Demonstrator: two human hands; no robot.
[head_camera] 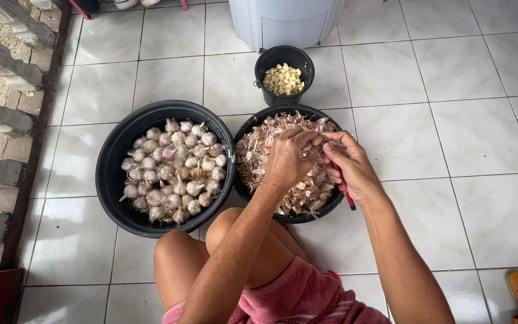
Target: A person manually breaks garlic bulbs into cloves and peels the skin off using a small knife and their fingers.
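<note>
Even, soft daylight, bright overall. Glossy white floor tiles (463, 138) carry faint sheen on the far right, no harsh glare. Shallow shadows inside the large black plastic tub (115, 156). Focus sharp throughout; slight wide-angle bending along left edge.

Both forearms extend forward from lower frame, converging at centre. Left hand (286, 159): back of hand up, fingers curled inward, thumb and fingertips pinched together at the upper right. Right hand (349, 165): wrist bent slightly, fingers flexed, fingertips meeting those of the left. Hands touching at the fingertips. Right palm possibly closed around something thin; the grip is hidden. Bare knees bent below the forearms.
</note>
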